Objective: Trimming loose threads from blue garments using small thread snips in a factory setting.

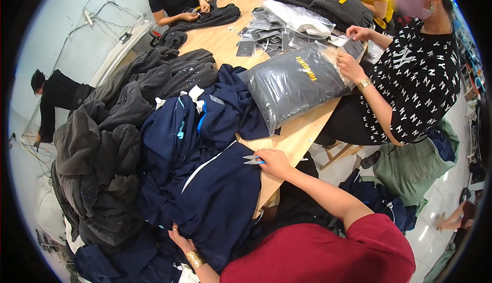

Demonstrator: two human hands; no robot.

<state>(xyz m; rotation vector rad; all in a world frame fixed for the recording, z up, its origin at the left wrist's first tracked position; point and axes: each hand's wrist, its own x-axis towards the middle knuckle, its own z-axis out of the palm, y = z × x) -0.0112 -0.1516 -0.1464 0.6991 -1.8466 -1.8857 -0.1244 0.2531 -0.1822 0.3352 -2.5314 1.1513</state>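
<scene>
My right hand [275, 163] grips a small pair of thread snips [252, 159], its blades pointing left at the edge of a navy blue garment [215, 190] with a white stripe, spread on the wooden table [294, 137]. My left hand [180, 239], with a gold bracelet at the wrist, presses down on the near edge of the same navy garment. More navy garments [174, 129] are heaped just beyond it.
A large pile of dark grey garments [113, 139] fills the left. A co-worker on the right holds a clear bag with a folded grey garment [294, 83]. Small plastic packets [266, 32] and bagged garments lie farther back, where two more people sit.
</scene>
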